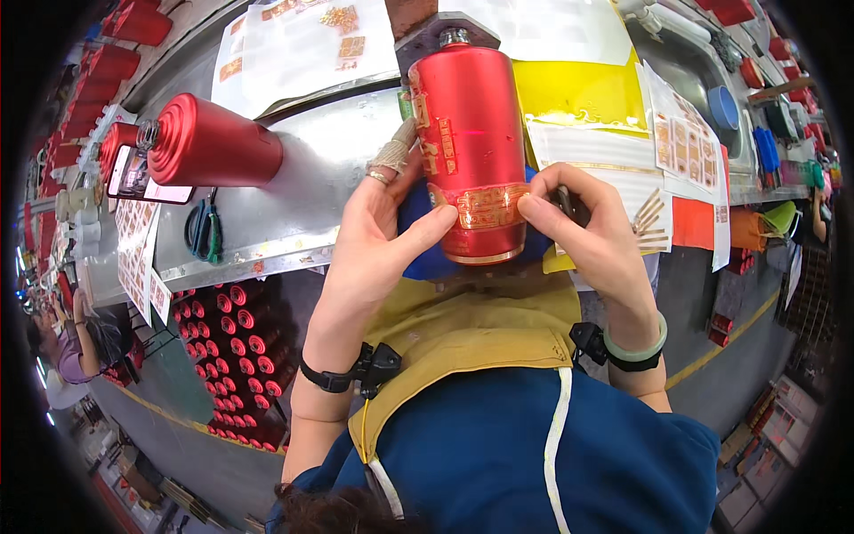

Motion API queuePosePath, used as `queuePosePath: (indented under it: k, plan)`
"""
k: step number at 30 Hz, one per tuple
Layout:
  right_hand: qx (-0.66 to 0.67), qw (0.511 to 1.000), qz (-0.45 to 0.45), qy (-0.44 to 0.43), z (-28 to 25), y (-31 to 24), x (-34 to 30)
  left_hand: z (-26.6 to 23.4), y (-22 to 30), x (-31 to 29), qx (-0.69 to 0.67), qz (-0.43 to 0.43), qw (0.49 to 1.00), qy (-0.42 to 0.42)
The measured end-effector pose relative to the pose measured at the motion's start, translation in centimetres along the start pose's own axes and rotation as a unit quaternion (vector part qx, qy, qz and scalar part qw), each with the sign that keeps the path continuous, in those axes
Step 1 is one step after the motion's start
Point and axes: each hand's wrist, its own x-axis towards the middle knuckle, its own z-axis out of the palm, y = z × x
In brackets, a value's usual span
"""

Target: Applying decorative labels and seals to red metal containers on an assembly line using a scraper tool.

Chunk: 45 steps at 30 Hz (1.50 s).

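A glossy red bottle (467, 116) lies in front of me, its neck against a metal bracket (445, 36) and its base toward me. A gold patterned decal (487, 206) wraps across its lower part, and more gold marks run up its left side. My left hand (378, 218) is wrapped round the bottle's left side, its thumb pressed on the decal's left end; its other fingers are partly hidden, and one wears a pale wrapping. With thumb and forefinger together, my right hand (587, 218) pinches at the decal's right end. Something dark beneath that hand is mostly hidden.
Another red bottle (218, 142) lies to the left, near a phone (147, 178) and scissors (205, 227). Decal sheets (689, 147) and a yellow sheet (583, 93) lie to the right. Several red bottles (231, 356) stand below the bench's left side. People sit farther left.
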Motion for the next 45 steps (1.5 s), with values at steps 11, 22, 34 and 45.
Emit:
queuePosePath:
  k: [11,22,34,45]
  plan:
    - [0.119,0.991,-0.049,0.030,0.8,0.0,-0.6,0.3,0.3,0.1,-0.011,-0.003,1.000,0.017]
    - [0.077,0.996,-0.052,0.011,0.6,-0.3,-0.7,0.1,0.0,0.1,0.004,0.009,1.000,0.006]
    - [0.062,0.996,-0.037,0.049,1.0,-0.3,-0.5,-0.1,-0.1,0.1,0.008,0.015,1.000,0.010]
    - [0.073,0.996,-0.023,0.047,1.1,-0.6,-0.7,-0.1,-0.3,0.2,0.007,0.020,1.000,0.012]
